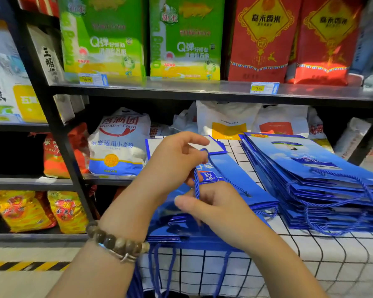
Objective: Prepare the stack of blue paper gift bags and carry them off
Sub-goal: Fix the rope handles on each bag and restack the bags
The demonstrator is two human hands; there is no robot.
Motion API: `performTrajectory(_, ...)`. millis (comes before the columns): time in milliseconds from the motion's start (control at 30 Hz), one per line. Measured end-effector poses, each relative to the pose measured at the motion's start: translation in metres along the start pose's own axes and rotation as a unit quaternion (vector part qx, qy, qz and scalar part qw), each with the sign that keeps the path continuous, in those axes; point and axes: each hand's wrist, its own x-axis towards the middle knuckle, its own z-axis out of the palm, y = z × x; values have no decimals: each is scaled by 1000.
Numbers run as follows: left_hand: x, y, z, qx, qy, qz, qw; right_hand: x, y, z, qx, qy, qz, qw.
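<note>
Two piles of flat blue paper gift bags lie on a white table with a black grid pattern (323, 265). The nearer pile (241, 181) sits under my hands; the taller stack (314, 181) lies to the right. A blue rope handle (196, 183) runs between my hands. My left hand (177, 160), with a bead bracelet on the wrist, pinches the upper end of the rope. My right hand (213, 207) grips its lower part, just above the near pile. More rope handles hang over the table's front edge.
Black metal shelves (202, 89) stand right behind the table, with green and red rice bags on top. A white flour bag (120, 145) and white carrier bags sit on the shelf beside the piles. Yellow-black hazard tape (26, 265) marks the floor at left.
</note>
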Motion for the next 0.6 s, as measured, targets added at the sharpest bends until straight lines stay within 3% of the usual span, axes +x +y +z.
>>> performTrajectory(133,6,-5,1,25,32,30,999,3,-7,-9,55,4,25,998)
performTrajectory(267,5,-17,-5,79,68,41,994,10,-5,-22,46,-16,49,998)
performTrajectory(400,6,-19,-7,98,71,28,992,15,-1,-26,-34,-40,51,997)
performTrajectory(467,5,-17,-6,101,66,21,992,18,0,-28,13,-34,77,996)
performTrajectory(600,-10,-18,-15,297,93,17,950,23,5,-30,144,-5,118,982)
